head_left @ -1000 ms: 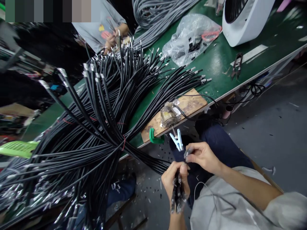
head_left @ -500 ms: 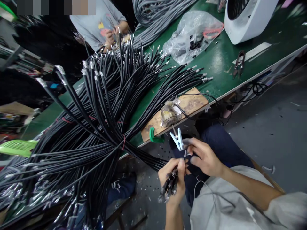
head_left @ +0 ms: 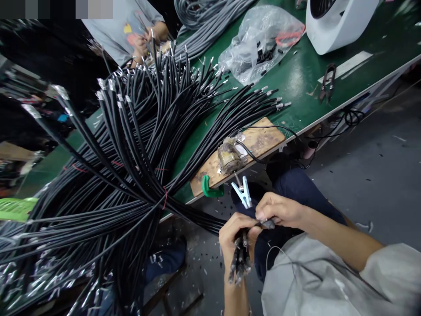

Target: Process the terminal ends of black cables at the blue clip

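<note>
My left hand (head_left: 235, 232) is closed round a small bunch of black cable ends (head_left: 240, 261) whose stripped tips point down toward me. My right hand (head_left: 279, 210) pinches the tip of one cable (head_left: 268, 224) right beside the left thumb. Both hands are low, over my lap in dark trousers, just below a pale blue spring clip (head_left: 242, 192) that hangs from a small motor device (head_left: 228, 158) on a wooden board (head_left: 263, 140). A big tied bundle of black cables (head_left: 131, 153) fans out across the green table (head_left: 305, 101) to the left.
Scissors-like snips (head_left: 325, 83) lie on the table's right part. A clear plastic bag (head_left: 259, 44) with small parts and a white fan housing (head_left: 338, 22) stand at the back. Grey cables (head_left: 204, 22) lie at the far edge, where another person's hands (head_left: 144, 41) work. A green clamp (head_left: 208, 189) holds the board.
My right hand dropped from the clip to the left thumb and now pinches one cable tip. The bunch in my left hand swung from slanted back to hanging straight down.
</note>
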{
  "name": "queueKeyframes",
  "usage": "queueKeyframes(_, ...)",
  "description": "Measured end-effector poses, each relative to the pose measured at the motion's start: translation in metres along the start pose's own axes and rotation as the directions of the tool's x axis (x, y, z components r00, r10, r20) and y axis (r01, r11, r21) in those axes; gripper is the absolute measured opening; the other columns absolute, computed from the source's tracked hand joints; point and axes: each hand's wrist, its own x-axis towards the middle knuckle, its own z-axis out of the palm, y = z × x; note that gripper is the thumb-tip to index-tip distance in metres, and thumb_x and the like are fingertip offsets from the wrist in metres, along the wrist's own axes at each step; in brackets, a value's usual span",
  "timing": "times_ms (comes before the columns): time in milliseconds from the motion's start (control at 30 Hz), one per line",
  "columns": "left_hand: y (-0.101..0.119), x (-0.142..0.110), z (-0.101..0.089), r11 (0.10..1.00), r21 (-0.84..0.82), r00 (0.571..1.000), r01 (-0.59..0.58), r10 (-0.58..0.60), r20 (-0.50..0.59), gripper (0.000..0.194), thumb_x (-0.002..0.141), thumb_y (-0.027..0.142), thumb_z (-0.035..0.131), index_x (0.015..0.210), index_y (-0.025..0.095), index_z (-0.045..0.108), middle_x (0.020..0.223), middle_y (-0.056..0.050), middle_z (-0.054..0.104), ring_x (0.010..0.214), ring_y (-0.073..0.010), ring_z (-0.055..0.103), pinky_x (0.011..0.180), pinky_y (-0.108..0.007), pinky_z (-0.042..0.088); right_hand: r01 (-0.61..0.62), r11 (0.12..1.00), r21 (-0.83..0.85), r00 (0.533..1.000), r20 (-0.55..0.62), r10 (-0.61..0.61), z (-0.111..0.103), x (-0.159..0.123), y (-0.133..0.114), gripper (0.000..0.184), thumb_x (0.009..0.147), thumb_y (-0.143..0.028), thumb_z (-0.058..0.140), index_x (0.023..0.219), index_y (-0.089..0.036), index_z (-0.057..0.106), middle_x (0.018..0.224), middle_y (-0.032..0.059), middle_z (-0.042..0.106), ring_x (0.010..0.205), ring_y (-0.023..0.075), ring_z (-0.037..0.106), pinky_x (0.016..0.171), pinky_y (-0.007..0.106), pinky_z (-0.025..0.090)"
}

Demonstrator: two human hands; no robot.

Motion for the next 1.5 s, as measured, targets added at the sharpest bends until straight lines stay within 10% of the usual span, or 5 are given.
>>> queueKeyframes(300,-0.004,-0.006,0.009,0.991,-0.123,0.965,-0.042,0.009,-0.26,0.02,0.081,0.031,0.072,0.069,0.017,0.062,0.061,0.002,0.055,0.054,-0.0109,0.052,0.054,-0.024,0.042,0.253,0.958,-0.133,0.944,-0.182,-0.274,-0.002,0.027,-0.032,0.054,0.074,-0.062,0.068,0.059,-0.011,0.062,0.051,-0.0024,0.052,0.048,0.0057,0.04,0.047,0.021,0.029)
queueKeyframes(800,-0.004,0.002,0.004,0.995,-0.045,0.993,0.084,-0.087,-0.084,0.008,0.084,0.019,0.065,0.077,0.017,0.067,0.067,-0.001,0.062,0.058,-0.0123,0.058,0.056,-0.023,0.043,0.169,0.925,0.341,0.982,-0.133,-0.131,-0.019,0.031,0.0,0.048,0.08,-0.057,0.067,0.076,-0.009,0.069,0.064,0.0044,0.063,0.058,0.0092,0.052,0.053,0.021,0.035)
queueKeyframes(1033,-0.015,-0.003,0.003,0.93,-0.346,0.99,-0.128,0.1,-0.096,0.015,0.083,0.036,0.069,0.083,0.021,0.071,0.061,-0.001,0.065,0.057,-0.0146,0.06,0.055,-0.027,0.053,0.286,0.949,-0.132,0.878,-0.361,-0.314,-0.04,-0.01,0.004,0.028,0.079,-0.04,0.074,0.082,-0.012,0.071,0.068,0.0027,0.063,0.062,0.01,0.052,0.058,0.023,0.038)
queueKeyframes(1333,-0.005,-0.021,0.005,0.997,-0.067,0.995,0.029,-0.034,-0.089,0.007,0.086,0.02,0.065,0.082,0.017,0.07,0.07,-0.002,0.067,0.05,-0.01,0.057,0.048,-0.021,0.044,0.491,0.322,-0.809,0.639,0.084,-0.765,0.015,-0.035,0.002,0.009,0.083,-0.02,0.07,0.081,-0.011,0.068,0.073,0.0065,0.065,0.07,0.015,0.053,0.065,0.029,0.044)
queueKeyframes(1500,0.0,-0.026,0.008,0.991,0.115,0.992,0.067,-0.053,-0.118,0.006,0.084,0.018,0.064,0.08,0.016,0.068,0.06,0.001,0.06,0.048,-0.0099,0.054,0.049,-0.021,0.042,0.451,0.196,-0.871,0.586,0.123,-0.801,0.027,-0.028,0.002,0.007,0.086,-0.013,0.063,0.081,-0.01,0.065,0.069,0.0072,0.063,0.067,0.0154,0.051,0.063,0.03,0.044)
